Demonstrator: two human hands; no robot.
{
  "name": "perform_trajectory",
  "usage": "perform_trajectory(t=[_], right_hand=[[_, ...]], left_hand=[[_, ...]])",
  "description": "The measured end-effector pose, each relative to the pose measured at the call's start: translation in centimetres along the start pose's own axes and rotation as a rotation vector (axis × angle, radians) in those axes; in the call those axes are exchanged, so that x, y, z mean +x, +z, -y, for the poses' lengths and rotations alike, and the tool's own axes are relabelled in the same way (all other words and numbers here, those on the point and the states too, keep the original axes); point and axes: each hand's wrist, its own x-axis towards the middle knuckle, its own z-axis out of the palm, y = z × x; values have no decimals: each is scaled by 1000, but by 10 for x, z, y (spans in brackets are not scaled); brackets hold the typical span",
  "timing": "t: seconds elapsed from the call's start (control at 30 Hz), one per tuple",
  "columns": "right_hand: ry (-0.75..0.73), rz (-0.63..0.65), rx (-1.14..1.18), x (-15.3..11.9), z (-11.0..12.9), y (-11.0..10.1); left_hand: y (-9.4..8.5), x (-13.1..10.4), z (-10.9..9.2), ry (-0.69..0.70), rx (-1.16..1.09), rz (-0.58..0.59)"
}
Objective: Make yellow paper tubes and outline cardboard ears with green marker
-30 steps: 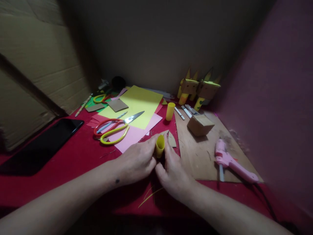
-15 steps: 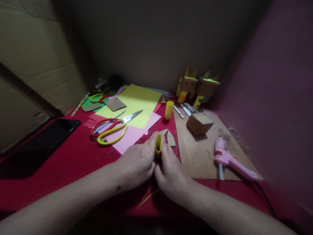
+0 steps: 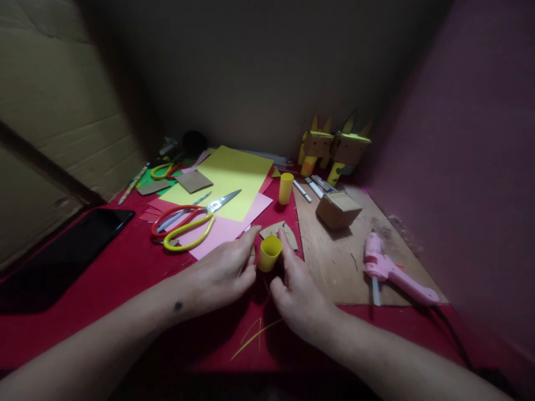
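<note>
A short yellow paper tube (image 3: 268,256) stands upright on the red cloth with its rounded-square opening facing up. My left hand (image 3: 228,264) is just left of it, fingers apart and holding nothing. On the tube's right side my right hand (image 3: 298,284) is open, its fingertips beside the rim. Cardboard scraps (image 3: 288,233) lie right behind the tube. Another yellow tube (image 3: 286,188) stands farther back. Thin yellow strips (image 3: 252,336) lie in front of my hands.
Red-and-yellow scissors (image 3: 188,225) rest on pink and yellow paper (image 3: 234,172). A black phone (image 3: 67,253) is at the left. To the right are a cardboard box (image 3: 338,210), a pink glue gun (image 3: 395,275) and markers (image 3: 302,190). Two cardboard figures (image 3: 350,147) stand behind.
My hands have moved apart and let go of the yellow tube. Its opening, pressed narrow before, is now wider. The view has shifted slightly.
</note>
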Motion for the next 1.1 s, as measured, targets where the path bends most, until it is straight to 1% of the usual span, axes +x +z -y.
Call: perform_trajectory(t=[0.1, 0.2, 0.3, 0.4, 0.47, 0.53, 0.6, 0.7, 0.8, 0.9, 1.0, 1.1], right_hand=[[22, 3, 20, 0, 0, -1], [40, 17, 57, 1, 4, 0], [8, -18, 114, 4, 9, 0], [-27, -52, 224, 8, 15, -3], [30, -49, 361, 11, 19, -7], [152, -24, 557, 14, 24, -13], [257, 28, 732, 17, 29, -19], [295, 62, 833, 21, 32, -24], [261, 84, 823, 23, 31, -24], [186, 83, 733, 22, 26, -18], [36, 47, 501, 20, 22, -10], [-100, 9, 291, 18, 21, -7]], left_hand=[[-3, 0, 2, 11, -47, 28], [-5, -2, -2, 39, -120, 56], [-7, -3, -9, 60, -189, 60], [-8, -3, -12, 66, -255, 31], [-8, -2, -11, 44, -298, -7], [-8, 0, -8, 1, -343, -61], [-8, 2, -4, -41, -387, -108], [-11, 4, -2, -78, -448, -139], [-15, 3, -5, -90, -496, -159], [-16, 1, -10, -70, -524, -177], [-13, 1, -18, -21, -528, -156], [-11, 4, -26, 36, -508, -164]])
